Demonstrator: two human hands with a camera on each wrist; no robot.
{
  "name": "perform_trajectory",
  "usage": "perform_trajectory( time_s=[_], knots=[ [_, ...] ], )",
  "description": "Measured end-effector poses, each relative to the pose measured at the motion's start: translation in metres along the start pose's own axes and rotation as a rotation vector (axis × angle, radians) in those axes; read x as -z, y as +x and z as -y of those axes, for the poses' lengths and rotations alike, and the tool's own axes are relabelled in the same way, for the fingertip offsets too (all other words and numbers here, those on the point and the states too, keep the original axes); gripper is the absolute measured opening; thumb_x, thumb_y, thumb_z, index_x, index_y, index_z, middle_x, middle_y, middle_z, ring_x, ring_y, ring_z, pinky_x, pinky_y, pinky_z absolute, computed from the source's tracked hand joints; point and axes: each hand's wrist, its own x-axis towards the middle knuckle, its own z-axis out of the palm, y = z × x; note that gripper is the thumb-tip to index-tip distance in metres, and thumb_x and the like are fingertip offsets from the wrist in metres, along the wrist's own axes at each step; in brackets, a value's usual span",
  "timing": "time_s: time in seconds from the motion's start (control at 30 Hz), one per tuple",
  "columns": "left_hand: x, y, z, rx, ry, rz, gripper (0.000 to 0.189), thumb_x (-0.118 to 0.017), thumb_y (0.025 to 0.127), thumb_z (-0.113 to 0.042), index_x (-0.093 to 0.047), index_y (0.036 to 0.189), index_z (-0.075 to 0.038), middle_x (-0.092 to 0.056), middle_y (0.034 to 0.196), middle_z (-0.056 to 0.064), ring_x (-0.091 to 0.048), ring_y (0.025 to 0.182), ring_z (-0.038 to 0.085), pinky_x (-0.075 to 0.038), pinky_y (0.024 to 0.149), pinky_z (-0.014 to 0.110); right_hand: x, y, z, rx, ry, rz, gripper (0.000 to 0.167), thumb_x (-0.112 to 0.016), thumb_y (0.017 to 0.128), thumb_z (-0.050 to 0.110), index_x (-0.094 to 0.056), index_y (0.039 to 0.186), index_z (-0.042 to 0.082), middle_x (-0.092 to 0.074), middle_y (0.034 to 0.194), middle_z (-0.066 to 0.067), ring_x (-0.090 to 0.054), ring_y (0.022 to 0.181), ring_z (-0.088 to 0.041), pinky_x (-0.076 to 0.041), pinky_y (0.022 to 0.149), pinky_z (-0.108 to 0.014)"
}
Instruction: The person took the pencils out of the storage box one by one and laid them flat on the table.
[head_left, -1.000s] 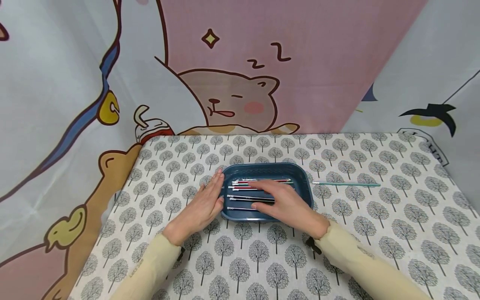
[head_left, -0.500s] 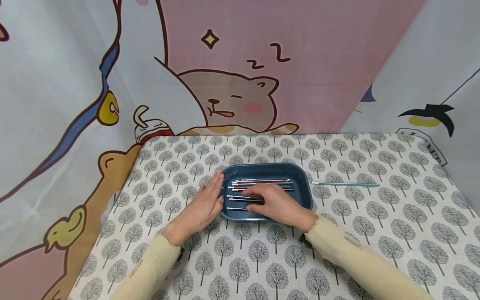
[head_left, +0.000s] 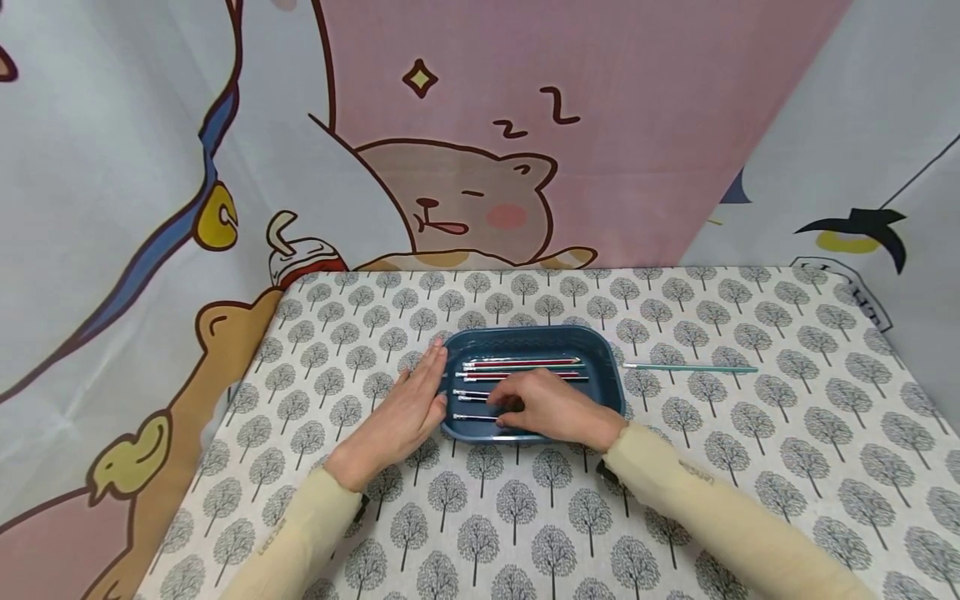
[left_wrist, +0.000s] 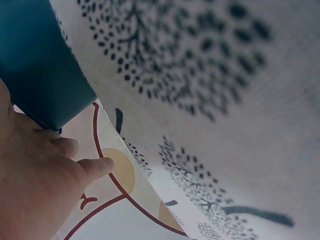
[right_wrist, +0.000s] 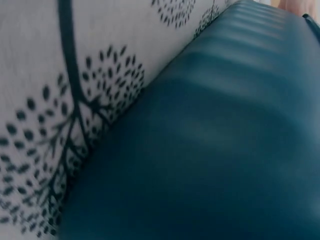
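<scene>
A dark blue plastic tray (head_left: 540, 342) stands on the table with several pencils lying lengthwise in it, eraser ends to the left. My left hand (head_left: 405, 412) rests with straightened fingers along the tray's left outer wall; in the left wrist view the same hand (left_wrist: 35, 175) lies beside the tray (left_wrist: 40, 60). Inside the tray, my right hand (head_left: 551, 407) is bent over the front black pencil (head_left: 472, 417) and two more dark pencils (head_left: 474, 398). Its thumb tip is right at the front pencil; I cannot tell if it pinches one. Red pencils (head_left: 525, 362) lie behind.
Right of the tray, a teal pencil (head_left: 690, 367) lies on the tree-print tablecloth (head_left: 727, 450). Cartoon-printed cloth (head_left: 637, 167) hangs behind the table and at its sides. The tray's outer wall (right_wrist: 200, 140) fills much of the right wrist view.
My right hand has moved left and towards me within the tray, from over the red pencils to the dark ones, and its fingers have curled more. My left hand has stayed put.
</scene>
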Motion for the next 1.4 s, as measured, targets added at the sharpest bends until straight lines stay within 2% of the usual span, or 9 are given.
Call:
perform_trajectory(
  time_s=[0.17, 0.7, 0.97, 1.17, 1.4],
  knots=[
    [-0.0004, -0.0001, 0.0003, -0.007, 0.014, 0.002, 0.066, -0.033, 0.112, -0.03, -0.004, 0.165, -0.003, -0.001, 0.173, 0.016, -0.008, 0.159, 0.03, -0.023, 0.122, 0.064, 0.0009, 0.0023, -0.002, -0.018, -0.011, 0.037, 0.017, -0.083, 0.09, 0.017, -0.081, 0.105, 0.011, -0.077, 0.099, 0.003, -0.068, 0.083, -0.004, -0.059, 0.074, -0.024],
    [-0.001, 0.0011, 0.0004, -0.01, 0.006, -0.001, 0.067, -0.038, 0.111, -0.025, -0.005, 0.165, -0.002, 0.001, 0.174, 0.015, -0.009, 0.159, 0.031, -0.023, 0.122, 0.063, 0.0009, 0.0055, -0.0049, -0.02, -0.052, 0.119, 0.012, -0.083, 0.087, 0.011, -0.082, 0.099, 0.011, -0.078, 0.09, 0.005, -0.069, 0.079, -0.002, -0.06, 0.076, -0.025],
    [-0.0009, 0.0009, 0.0002, -0.008, 0.001, -0.003, 0.068, -0.039, 0.111, -0.024, -0.005, 0.165, -0.002, 0.003, 0.174, 0.012, -0.009, 0.159, 0.031, -0.022, 0.122, 0.063, 0.0019, 0.0048, -0.0039, 0.007, -0.117, 0.123, 0.012, -0.082, 0.086, 0.006, -0.083, 0.097, 0.011, -0.077, 0.09, 0.004, -0.067, 0.079, -0.003, -0.06, 0.075, -0.026],
    [-0.0007, 0.0011, 0.0, -0.013, -0.001, -0.009, 0.068, -0.039, 0.111, -0.025, -0.004, 0.165, -0.002, 0.002, 0.174, 0.013, -0.008, 0.159, 0.03, -0.023, 0.122, 0.064, 0.0028, 0.0035, -0.004, -0.006, -0.117, 0.116, 0.012, -0.08, 0.088, 0.005, -0.083, 0.098, 0.011, -0.078, 0.093, 0.004, -0.069, 0.082, -0.004, -0.06, 0.077, -0.027],
    [-0.0004, 0.0001, -0.0001, -0.01, -0.009, -0.001, 0.069, -0.039, 0.111, -0.024, -0.002, 0.165, -0.003, 0.009, 0.172, 0.006, -0.006, 0.159, 0.028, -0.022, 0.123, 0.063, 0.0039, 0.0035, -0.0037, -0.011, -0.109, 0.109, 0.014, -0.077, 0.09, 0.004, -0.084, 0.1, 0.012, -0.078, 0.095, 0.003, -0.067, 0.082, -0.003, -0.061, 0.078, -0.028]
  ],
)
